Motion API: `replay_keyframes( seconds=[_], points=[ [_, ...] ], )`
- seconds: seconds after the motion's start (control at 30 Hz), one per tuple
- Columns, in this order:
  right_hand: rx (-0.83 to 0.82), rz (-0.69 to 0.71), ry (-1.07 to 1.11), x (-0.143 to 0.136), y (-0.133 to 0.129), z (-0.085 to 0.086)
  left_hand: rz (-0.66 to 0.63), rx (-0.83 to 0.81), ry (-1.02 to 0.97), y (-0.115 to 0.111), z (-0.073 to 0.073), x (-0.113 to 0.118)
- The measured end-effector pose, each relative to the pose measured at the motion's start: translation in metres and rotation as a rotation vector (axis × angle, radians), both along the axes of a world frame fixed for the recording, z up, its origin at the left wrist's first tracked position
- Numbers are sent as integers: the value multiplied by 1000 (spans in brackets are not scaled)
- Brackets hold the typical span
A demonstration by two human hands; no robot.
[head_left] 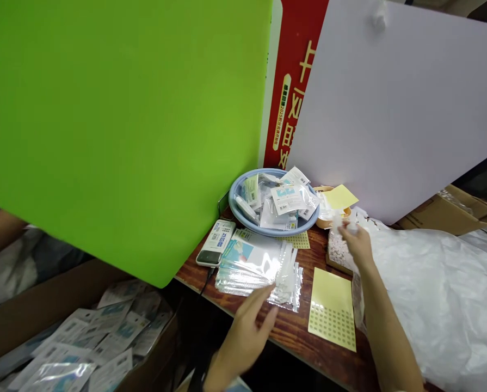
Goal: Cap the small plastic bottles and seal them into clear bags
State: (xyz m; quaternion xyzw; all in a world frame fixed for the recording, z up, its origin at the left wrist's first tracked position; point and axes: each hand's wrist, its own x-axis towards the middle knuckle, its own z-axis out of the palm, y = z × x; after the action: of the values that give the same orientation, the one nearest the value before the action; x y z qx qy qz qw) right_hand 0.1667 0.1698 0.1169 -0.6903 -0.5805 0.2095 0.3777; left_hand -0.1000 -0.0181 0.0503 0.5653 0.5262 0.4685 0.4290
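My left hand [247,332] hovers at the front edge of the wooden table [292,332], thumb and fingers apart, just below a stack of clear printed bags [255,261]. Farther right, my right hand [355,242] has its fingers closed on a small whitish translucent item [338,222], too blurred to name. It is above a box of small pale pieces [339,247]. A yellow sticker sheet [332,310] lies between the hands. Behind the bags, a blue basin [243,219] holds several filled packets [287,198].
A white device [216,242] with a cable sits left of the bags. Beside the basin is a small basket [325,223] with a yellow sheet. Green [124,120] and white [390,109] panels rise behind. Packets fill a carton [43,305] at lower left; plastic sheeting [439,294] lies right.
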Motion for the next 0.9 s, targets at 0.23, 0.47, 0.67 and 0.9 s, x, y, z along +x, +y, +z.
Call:
replay_keyframes(
  seconds=[0.23, 0.47, 0.67, 0.9],
  points=[
    [10, 458, 170, -82, -65, 6, -286, -321, -973, 130, 57, 65],
    [107, 481, -164, -47, -56, 22, -509, -264, -853, 139, 75, 73],
    [-84, 632, -245, 15, -21, 16, -484, -295, -652, 144, 80, 89],
    [-411, 241, -524, 42, 40, -40, -450, -192, -814, 153, 113, 106]
  ],
)
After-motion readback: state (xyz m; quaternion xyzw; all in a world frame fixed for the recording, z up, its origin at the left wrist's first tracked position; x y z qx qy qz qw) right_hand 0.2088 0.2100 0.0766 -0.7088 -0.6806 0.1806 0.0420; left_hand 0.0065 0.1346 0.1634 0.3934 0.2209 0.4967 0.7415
